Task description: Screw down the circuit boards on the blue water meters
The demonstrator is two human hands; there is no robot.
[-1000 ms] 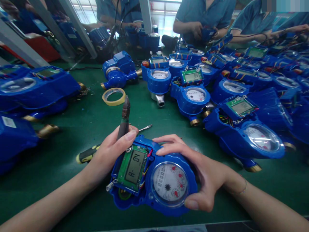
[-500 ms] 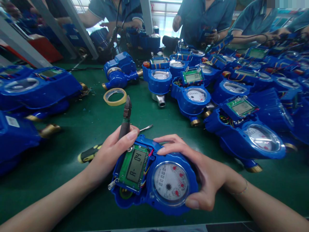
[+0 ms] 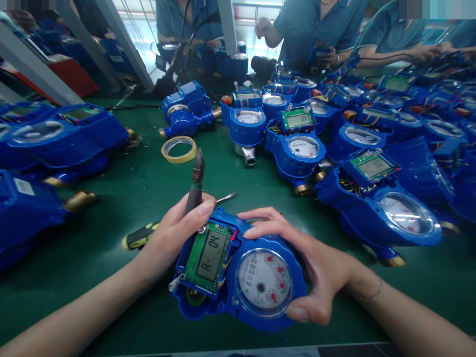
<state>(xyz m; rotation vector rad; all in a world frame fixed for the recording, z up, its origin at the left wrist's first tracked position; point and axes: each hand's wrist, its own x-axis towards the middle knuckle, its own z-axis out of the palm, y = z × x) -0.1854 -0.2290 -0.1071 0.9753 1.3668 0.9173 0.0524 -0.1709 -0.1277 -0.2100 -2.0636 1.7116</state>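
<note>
A blue water meter (image 3: 275, 317) with its casing uncovered lies tilted in front of me. Its green circuit board has a display (image 3: 213, 254) reading "A- 04", with coloured wires beside it and a small spring at the lower left. The round dial (image 3: 256, 282) shows several red pointers. My right hand (image 3: 312, 267) grips the dial side, thumb below and fingers over the top. Closed around a pair of pliers (image 3: 196, 183), jaws upward, my left hand (image 3: 171, 233) rests its thumb at the board's upper edge. The pliers' handles are mostly hidden by that hand.
A screwdriver (image 3: 138, 237) lies under my left wrist. Beyond are a tape roll (image 3: 179, 150) and a closed blue meter (image 3: 188, 111). Open meters (image 3: 379, 198) crowd the right; more meters (image 3: 67, 141) stand left. Co-workers (image 3: 316, 29) are across the green table (image 3: 137, 198).
My hands, the pliers and the meter hold nearly the same pose; the view has shifted slightly. Across the table, one co-worker's arm at the left has drawn back and another's raised hand has moved left.
</note>
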